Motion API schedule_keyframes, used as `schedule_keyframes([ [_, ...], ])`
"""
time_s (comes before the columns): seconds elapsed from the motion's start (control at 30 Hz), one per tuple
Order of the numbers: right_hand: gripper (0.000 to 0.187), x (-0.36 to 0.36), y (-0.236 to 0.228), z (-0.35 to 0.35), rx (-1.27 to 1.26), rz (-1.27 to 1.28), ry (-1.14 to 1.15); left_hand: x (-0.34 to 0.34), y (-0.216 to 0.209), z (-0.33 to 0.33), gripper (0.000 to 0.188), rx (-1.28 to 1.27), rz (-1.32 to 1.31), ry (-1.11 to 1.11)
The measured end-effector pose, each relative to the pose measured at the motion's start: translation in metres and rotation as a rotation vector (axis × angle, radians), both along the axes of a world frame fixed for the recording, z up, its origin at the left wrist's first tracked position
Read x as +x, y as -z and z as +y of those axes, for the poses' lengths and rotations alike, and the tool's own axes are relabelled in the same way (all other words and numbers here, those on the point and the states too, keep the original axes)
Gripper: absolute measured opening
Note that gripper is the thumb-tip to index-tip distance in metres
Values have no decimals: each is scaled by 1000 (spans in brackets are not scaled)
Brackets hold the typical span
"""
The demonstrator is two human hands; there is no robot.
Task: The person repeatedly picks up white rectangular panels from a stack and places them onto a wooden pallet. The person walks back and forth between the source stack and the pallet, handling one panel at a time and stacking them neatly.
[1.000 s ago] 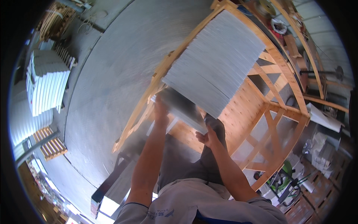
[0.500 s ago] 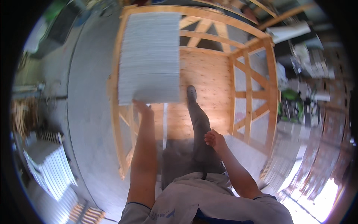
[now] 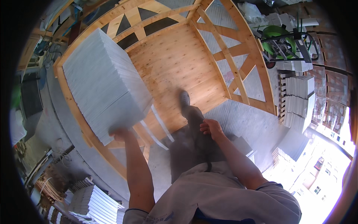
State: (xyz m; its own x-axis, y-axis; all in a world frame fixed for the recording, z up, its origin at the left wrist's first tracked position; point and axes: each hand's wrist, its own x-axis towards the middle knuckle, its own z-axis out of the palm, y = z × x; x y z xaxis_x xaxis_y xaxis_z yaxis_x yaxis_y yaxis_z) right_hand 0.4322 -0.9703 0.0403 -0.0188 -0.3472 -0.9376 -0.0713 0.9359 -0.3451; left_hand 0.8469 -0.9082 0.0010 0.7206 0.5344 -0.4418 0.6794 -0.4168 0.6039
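A tall stack of thin pale-grey sheets stands in the left part of a wooden crate with slatted sides and a plywood floor. My left hand is at the near left corner of the stack and seems to touch it; its fingers are blurred. Two white straps run out from beneath the stack toward me, over the crate's near edge. My right hand hangs over my leg, fingers loosely bent and slightly apart, nothing in it. One of my shoes is on the plywood floor.
Right of the crate are a green-and-black wheeled device and stacked white blocks on pallets. A bright opening lies at lower right. More pale stacked sheets are at lower left, near a bundle of wooden strips.
The view has turned, so the crate and stack now appear slanted and the stack's side shows. My left hand remains at the stack's near left corner. My right hand's fingers have loosened slightly.
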Motion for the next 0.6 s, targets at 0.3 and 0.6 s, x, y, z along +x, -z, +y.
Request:
schedule_keyframes([
  [0.3,31,-12,0,-40,142,42,-46,23,65,47,49,182,-4,86],
  [0.6,31,-6,-7,-18,214,88,-9,66,189,153,36,911,208,725],
])
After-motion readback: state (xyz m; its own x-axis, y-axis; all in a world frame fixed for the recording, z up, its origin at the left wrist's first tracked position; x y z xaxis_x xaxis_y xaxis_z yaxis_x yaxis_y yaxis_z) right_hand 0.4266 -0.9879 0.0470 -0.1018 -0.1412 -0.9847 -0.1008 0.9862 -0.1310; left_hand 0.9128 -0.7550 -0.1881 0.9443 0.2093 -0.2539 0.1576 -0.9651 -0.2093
